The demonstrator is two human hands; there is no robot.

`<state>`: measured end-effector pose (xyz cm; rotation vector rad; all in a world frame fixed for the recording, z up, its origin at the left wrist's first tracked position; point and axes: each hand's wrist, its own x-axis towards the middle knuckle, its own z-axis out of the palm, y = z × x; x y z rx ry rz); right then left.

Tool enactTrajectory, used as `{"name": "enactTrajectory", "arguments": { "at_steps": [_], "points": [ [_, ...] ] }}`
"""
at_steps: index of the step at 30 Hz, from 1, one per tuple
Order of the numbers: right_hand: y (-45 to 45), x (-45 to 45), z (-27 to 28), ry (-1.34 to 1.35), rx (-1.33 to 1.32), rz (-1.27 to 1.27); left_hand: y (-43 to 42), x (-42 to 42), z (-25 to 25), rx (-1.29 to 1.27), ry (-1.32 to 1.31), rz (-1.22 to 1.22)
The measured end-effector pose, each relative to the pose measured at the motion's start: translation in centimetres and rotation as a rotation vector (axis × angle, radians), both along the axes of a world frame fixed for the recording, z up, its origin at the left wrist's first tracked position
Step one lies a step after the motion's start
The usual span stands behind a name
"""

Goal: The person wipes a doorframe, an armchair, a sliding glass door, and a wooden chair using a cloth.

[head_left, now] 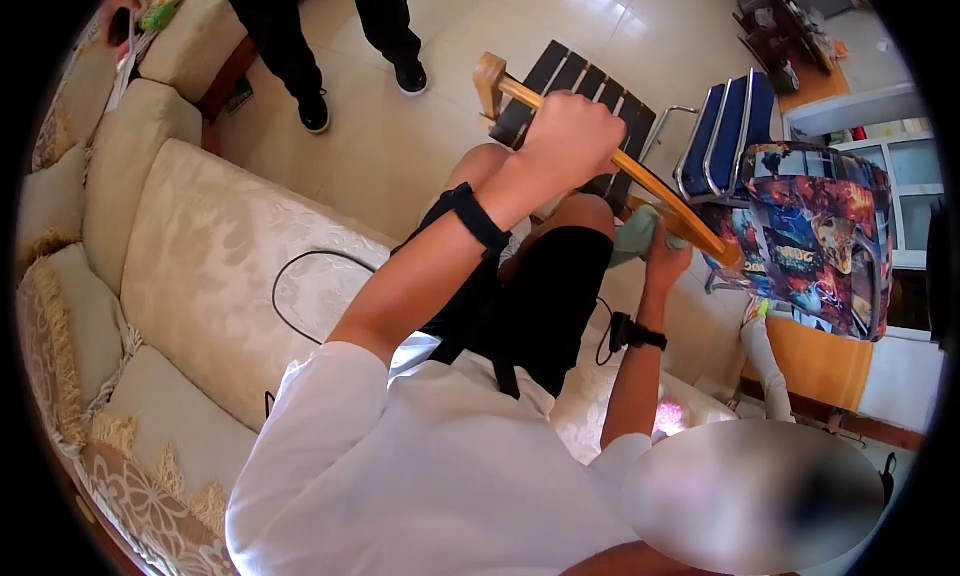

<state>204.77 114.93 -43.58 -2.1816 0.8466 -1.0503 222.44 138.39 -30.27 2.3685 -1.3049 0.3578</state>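
A light wooden bar [650,181] runs diagonally beside a dark slatted seat [570,71]. My left hand [575,131], a black band on its wrist, is wrapped round the upper part of the bar. Lower and to the right, my right hand [668,261] grips a pale green cloth [635,234] just under the bar. Part of the cloth is hidden behind the fingers and the wood. The right wrist also carries a black strap with a small device [625,331].
A cream sofa [240,246] with fringed cushions lies at left. Another person's legs [385,21] stand at the top. Blue metal-framed chairs [725,136] and a patterned backpack [820,236] are at right. Black cables cross the sofa. A blurred patch covers the lower right.
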Motion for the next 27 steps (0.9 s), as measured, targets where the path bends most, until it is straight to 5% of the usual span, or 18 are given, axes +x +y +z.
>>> {"name": "enactTrajectory", "arguments": {
  "at_steps": [4, 6, 8, 10, 13, 17, 20, 23, 25, 27],
  "points": [
    [-8.0, 2.7, -10.5, 0.256, -0.224, 0.166, 0.2, -0.2, -0.6, -0.021, -0.042, 0.016],
    [-7.6, 2.8, -9.0, 0.365, -0.160, 0.151, 0.5, -0.5, -0.6, -0.042, -0.060, 0.001],
    [-6.6, 2.3, -5.0, 0.314, 0.654, 0.339, 0.8, -1.7, -0.9, -0.041, 0.003, -0.013],
    [-3.6, 1.1, -2.0, 0.266, 0.838, 0.215, 0.7, -3.0, -2.1, -0.077, -0.027, -0.013],
    [-3.0, -1.0, -3.1, -0.288, 0.809, 0.409, 0.3, -4.8, -2.7, -0.141, -0.126, 0.035],
    [-0.5, -1.1, -2.4, -0.302, 0.618, 0.366, 0.5, -5.6, -2.4, -0.147, -0.094, -0.009],
    [-5.6, -0.5, -8.3, -0.030, 0.593, 0.182, 0.8, -5.5, -1.9, -0.088, -0.139, -0.038],
    [-10.7, 0.1, -18.4, 0.277, -0.210, 0.173, 0.9, -6.2, -1.8, -0.118, -0.092, -0.027],
    [-11.5, 0.7, -22.1, 0.188, -0.411, 0.064, 1.0, -6.5, -1.7, -0.098, -0.057, -0.015],
    [-9.8, 1.6, -22.1, -0.165, 0.099, 0.036, 0.8, -6.4, -2.1, -0.130, -0.090, -0.014]
  ]
}}
